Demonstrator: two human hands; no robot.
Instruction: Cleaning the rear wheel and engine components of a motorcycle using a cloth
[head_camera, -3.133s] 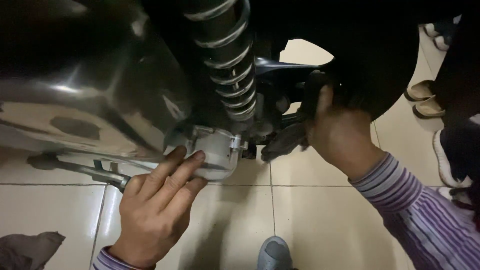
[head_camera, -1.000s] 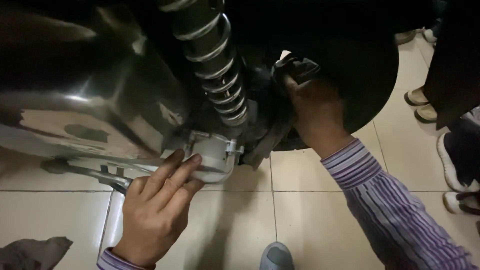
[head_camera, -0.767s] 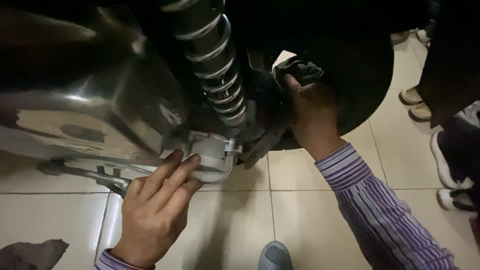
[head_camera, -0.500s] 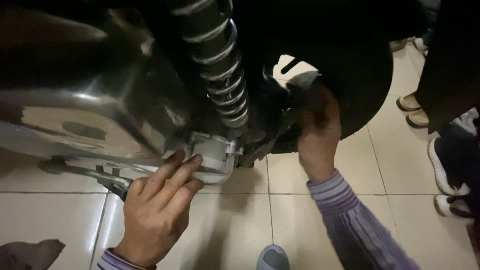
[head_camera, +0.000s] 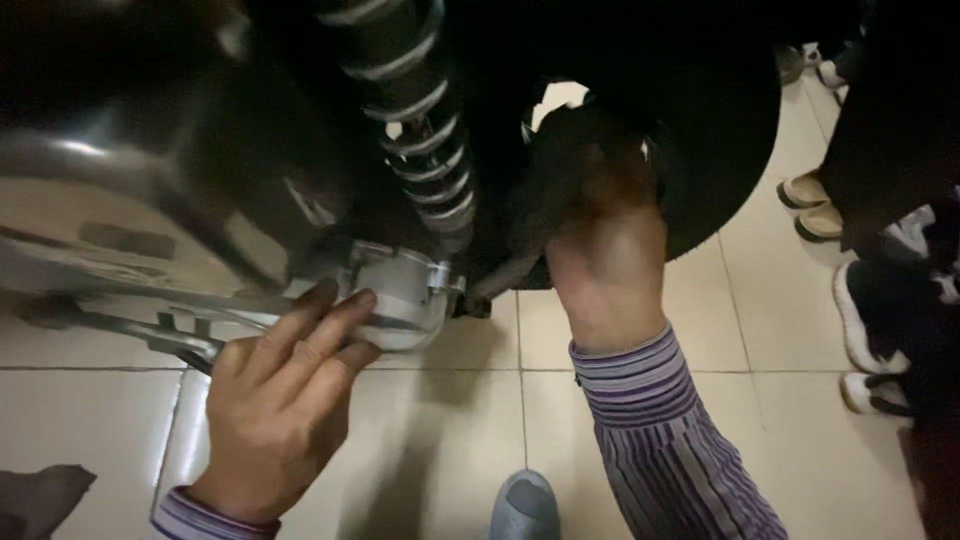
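- The silver bracket (head_camera: 400, 295), a cast metal piece at the foot of the coil shock absorber (head_camera: 415, 130), sits just left of the frame's centre, and we have our left hand (head_camera: 280, 405) on it.
- We work over a floor of pale glossy tiles (head_camera: 470, 420) with dark grout lines; a grey rag (head_camera: 40, 495) lies in the lower left corner.
- At the right edge, other people's shoes (head_camera: 815, 205) stand on the tiles; one grey shoe toe (head_camera: 525, 505) shows at the bottom centre.
- A chrome exhaust (head_camera: 110, 200) fills the upper left, and a black tyre (head_camera: 700, 130) the upper right.
- Our left hand comes up from the lower left, fingers spread and pressed flat against the bracket's underside, not closed round it.
- Our right hand (head_camera: 605, 225), in a purple striped sleeve (head_camera: 665, 440), reaches up from the bottom centre into the dark gap beside the tyre; its fingers are blurred, so we cannot tell whether they grip anything.
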